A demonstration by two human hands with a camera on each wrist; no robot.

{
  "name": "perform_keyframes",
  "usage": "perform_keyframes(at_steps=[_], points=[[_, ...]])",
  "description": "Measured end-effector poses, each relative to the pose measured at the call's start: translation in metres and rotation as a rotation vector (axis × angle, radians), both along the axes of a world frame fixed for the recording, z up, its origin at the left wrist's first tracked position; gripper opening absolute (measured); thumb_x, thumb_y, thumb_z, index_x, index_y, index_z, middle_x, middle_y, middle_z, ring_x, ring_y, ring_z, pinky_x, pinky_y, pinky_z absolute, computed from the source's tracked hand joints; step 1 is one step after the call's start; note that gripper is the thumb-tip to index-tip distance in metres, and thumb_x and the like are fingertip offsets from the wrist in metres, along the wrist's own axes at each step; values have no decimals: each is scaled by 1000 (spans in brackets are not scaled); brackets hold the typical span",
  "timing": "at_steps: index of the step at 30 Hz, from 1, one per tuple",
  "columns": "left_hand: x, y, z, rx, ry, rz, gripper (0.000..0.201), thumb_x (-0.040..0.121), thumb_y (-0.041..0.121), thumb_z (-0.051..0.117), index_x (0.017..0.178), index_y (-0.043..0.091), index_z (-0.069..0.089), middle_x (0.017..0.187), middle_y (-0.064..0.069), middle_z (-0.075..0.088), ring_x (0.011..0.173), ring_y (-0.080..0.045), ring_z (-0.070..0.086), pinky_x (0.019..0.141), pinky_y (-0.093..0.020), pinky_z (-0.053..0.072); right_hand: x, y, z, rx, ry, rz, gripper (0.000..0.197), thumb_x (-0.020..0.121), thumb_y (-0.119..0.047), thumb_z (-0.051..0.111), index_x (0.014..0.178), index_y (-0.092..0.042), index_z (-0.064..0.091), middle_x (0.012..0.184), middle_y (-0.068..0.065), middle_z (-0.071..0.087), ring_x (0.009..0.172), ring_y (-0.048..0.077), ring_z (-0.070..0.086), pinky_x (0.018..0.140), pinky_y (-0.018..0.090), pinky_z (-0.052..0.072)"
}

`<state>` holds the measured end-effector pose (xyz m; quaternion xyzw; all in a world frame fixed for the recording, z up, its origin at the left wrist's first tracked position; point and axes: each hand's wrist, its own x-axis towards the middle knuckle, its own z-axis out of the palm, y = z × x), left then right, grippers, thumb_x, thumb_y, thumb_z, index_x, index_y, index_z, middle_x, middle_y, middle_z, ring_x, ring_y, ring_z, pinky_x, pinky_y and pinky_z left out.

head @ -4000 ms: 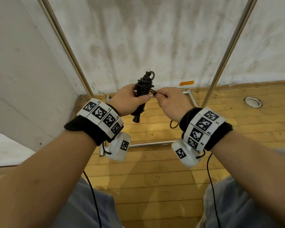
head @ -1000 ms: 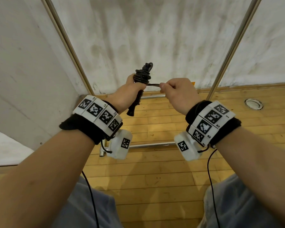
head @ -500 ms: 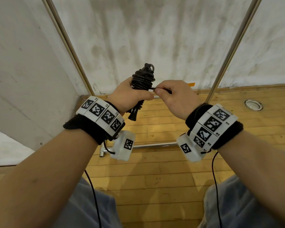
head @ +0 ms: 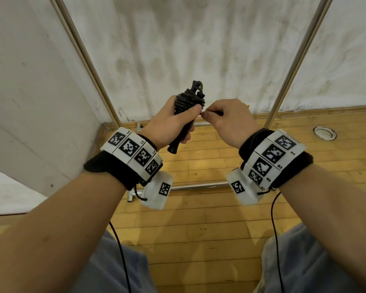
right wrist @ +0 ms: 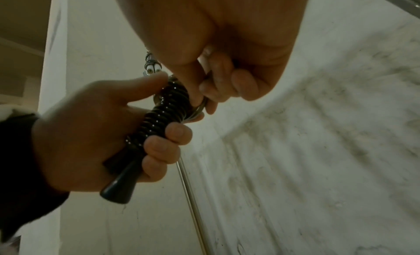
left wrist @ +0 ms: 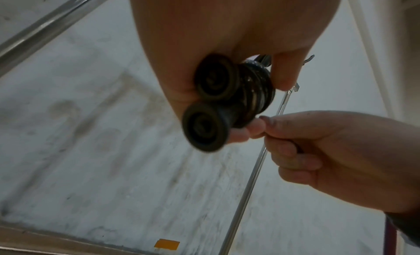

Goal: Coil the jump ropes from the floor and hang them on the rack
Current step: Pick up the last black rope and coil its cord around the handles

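A black jump rope (head: 188,101) is wound tightly round its two handles into a bundle. My left hand (head: 173,123) grips the bundle upright in front of the wall, thumb across the coils, and both round handle ends (left wrist: 204,127) stick out below the fist. My right hand (head: 224,121) pinches the loose end of the cord (right wrist: 200,106) right beside the bundle, fingers curled. The coils (right wrist: 163,115) show shiny and close-packed in the right wrist view. Two slanted metal poles of the rack (head: 292,66) frame the hands.
The rack's left pole (head: 87,60) runs along the wall corner, and its base bars (head: 199,185) lie on the wooden floor below my wrists. A round metal floor socket (head: 324,133) sits at the right. An orange tape mark (left wrist: 167,244) is on the wall.
My right hand has moved in from about a hand's width away to touch the bundle, taking up the stretched cord. Over four seconds the bundle rose slightly.
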<state>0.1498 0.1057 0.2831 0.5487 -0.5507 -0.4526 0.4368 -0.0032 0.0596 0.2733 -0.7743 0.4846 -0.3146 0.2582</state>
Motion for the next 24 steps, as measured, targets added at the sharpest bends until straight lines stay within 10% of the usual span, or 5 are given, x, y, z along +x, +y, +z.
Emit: perform_keyframes(at_steps=[12,19,24], points=[[-3,6,-7,-177,-85,60,17,95,33,56,101,17,55,62,-7,58,46,-22,52,46,-30,45,-5,-4,3,24,-40,-42,16,91,-30,57,81,-19,64,61,-13,50,56,2,45,51,17,30],[-3,1,-16,-261,-280,261,27,88,41,61,102,19,54,79,0,63,69,-17,61,63,-34,50,2,6,4,56,-71,39,20,94,-23,50,81,-15,64,63,-8,53,55,6,46,53,21,33],[2,0,-14,-97,-64,145,18,89,25,65,97,18,50,83,-4,62,67,-19,68,55,-40,53,-3,3,2,49,-90,38,24,95,-15,47,104,-13,68,67,-17,49,58,-1,43,55,15,30]])
